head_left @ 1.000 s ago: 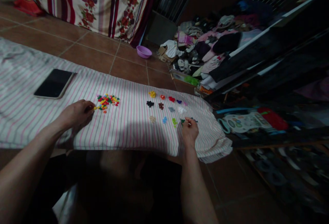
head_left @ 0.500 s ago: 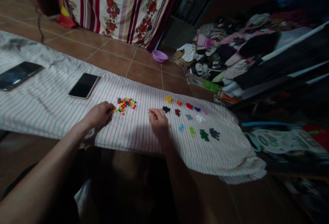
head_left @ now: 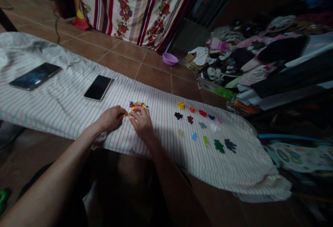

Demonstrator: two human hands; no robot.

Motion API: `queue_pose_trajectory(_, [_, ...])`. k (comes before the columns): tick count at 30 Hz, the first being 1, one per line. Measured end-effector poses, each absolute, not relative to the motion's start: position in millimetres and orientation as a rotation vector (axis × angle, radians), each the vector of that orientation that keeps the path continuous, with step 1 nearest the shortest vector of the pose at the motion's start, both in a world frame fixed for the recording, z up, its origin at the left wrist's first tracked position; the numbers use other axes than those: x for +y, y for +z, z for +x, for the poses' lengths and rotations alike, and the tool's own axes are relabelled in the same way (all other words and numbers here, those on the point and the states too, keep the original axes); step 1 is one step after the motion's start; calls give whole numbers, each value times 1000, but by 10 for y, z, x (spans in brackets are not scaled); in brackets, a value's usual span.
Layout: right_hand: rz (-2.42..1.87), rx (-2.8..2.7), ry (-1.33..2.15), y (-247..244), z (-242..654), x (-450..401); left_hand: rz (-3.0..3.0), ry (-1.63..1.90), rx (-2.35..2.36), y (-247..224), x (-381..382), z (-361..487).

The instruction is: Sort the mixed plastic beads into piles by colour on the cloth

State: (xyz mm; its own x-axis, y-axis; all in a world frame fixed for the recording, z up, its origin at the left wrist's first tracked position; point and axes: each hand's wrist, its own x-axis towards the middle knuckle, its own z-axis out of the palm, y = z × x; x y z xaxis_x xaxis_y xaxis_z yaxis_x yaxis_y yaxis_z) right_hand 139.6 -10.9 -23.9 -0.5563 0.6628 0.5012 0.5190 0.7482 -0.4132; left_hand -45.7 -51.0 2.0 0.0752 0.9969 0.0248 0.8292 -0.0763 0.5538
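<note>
A mixed pile of small coloured plastic pieces point(head_left: 137, 104) lies on the striped cloth point(head_left: 161, 133), partly hidden by my fingers. My left hand point(head_left: 111, 117) is at the pile's near left edge, its fingers drawn together beside a few yellow pieces point(head_left: 128, 116). From the right, my right hand point(head_left: 143, 124) reaches over the pile's near side with thumb and forefinger close together. Whatever sits in either set of fingertips is too small to make out. Farther right are single-colour clusters, among them yellow pieces point(head_left: 180, 105), black pieces point(head_left: 178, 116) and dark green pieces point(head_left: 219, 146).
A phone point(head_left: 98, 87) and a larger dark-screened device point(head_left: 35, 76) lie on the cloth to the left. Beyond the table, a purple basin point(head_left: 170, 59) stands on the tiled floor. Heaped clothes point(head_left: 234, 57) fill the right side behind a floral curtain point(head_left: 127, 8).
My right hand has moved left, from beside the sorted clusters to the mixed pile, close to my left hand. The beige cluster it hid now shows. The view has shifted slightly left.
</note>
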Motion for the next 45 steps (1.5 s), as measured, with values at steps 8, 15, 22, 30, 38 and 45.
queue_pose_trajectory(8, [-882,-2279,283,-276,1332,-126,1958,549,1805,72,-529,-450])
queue_pose_trajectory(15, [-872,-2208,283,-239,1343,-157,1901,617,1827,71,-530,-448])
queue_pose_trajectory(22, [-920,-2133,283,-254,1507,-106,1942,517,1897,63,-541,-464])
queue_pose_trajectory(30, [-1012,-2098,358,-307,1858,-237,2036,333,2027,176,-630,-381])
queue_pose_trajectory(38, [-1025,-2148,352,-368,1856,-248,2092,449,2129,116,-711,-212])
queue_pose_trajectory(45, [-1069,-2199,366,-376,1853,-229,2080,358,2063,155,-671,-161])
